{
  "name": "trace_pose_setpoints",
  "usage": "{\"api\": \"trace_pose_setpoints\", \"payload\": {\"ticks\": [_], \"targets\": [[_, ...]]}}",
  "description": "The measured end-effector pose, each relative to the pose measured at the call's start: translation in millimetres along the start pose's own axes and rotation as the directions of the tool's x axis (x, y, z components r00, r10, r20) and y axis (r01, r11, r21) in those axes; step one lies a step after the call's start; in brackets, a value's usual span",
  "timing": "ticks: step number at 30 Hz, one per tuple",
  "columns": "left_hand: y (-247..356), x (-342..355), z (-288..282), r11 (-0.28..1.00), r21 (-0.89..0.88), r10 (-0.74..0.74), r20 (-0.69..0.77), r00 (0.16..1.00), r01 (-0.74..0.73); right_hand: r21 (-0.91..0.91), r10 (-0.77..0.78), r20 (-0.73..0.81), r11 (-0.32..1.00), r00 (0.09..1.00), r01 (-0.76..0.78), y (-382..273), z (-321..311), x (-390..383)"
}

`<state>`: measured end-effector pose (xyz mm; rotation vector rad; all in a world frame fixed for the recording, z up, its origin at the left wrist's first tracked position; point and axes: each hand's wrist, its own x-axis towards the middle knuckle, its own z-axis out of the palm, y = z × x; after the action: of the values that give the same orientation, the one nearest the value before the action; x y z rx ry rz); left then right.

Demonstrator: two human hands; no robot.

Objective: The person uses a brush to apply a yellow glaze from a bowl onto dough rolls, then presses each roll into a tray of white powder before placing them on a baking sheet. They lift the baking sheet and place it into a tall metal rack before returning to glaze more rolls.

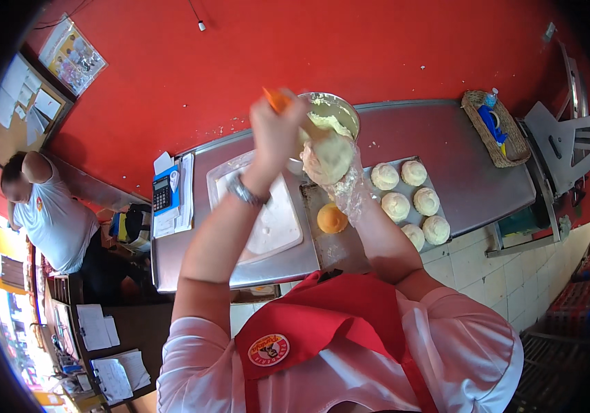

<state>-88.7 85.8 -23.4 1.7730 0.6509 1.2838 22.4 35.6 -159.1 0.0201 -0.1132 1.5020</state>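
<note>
My left hand (277, 131) grips an orange-handled spatula (279, 100), whose blade reaches over a steel bowl (336, 103) of pale cream. My right hand (343, 187), in a clear plastic covering, holds a cream-covered round piece (326, 157) just below the bowl's rim. Beneath it on a metal tray (343, 255) sits a plain golden bun (332, 219). To the right on the tray are several buns (395, 206) coated in pale cream. Left of the tray lies a white shallow container (274, 227).
The steel table (439, 131) carries a calculator (161, 194), papers (183, 199) and a wicker basket (522, 155). A red wall (391, 48) stands behind. A person in a white shirt (61, 227) is at the left by a dark desk (136, 323). A metal apparatus (556, 144) stands at the right.
</note>
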Motion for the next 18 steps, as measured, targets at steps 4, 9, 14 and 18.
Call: {"api": "trace_pose_setpoints", "payload": {"ticks": [4, 9, 14, 18], "targets": [[7, 14, 4, 0.970, 0.046, 0.240, 0.009, 0.971, -0.240, -0.215, -0.235, -0.321, 0.962, 0.917, 0.171, -12, 2, -1], [25, -94, 24, 0.392, -0.007, 0.744, 0.590, 0.313, -0.920, -0.402, -0.153, -0.335, 0.916, 0.930, 0.006, -26, 9, -7], [-8, 16, 20, 0.991, -0.102, -0.089, -0.037, 0.995, 0.085, -0.059, 0.050, -0.113, 0.997, 0.992, -0.057, -26, -9, -6], [-42, 37, -26, 0.999, -0.028, -0.052, -0.241, 0.969, 0.047, -0.073, -0.056, -0.341, 0.997, 0.938, 0.033, -12, -2, 2]]}}
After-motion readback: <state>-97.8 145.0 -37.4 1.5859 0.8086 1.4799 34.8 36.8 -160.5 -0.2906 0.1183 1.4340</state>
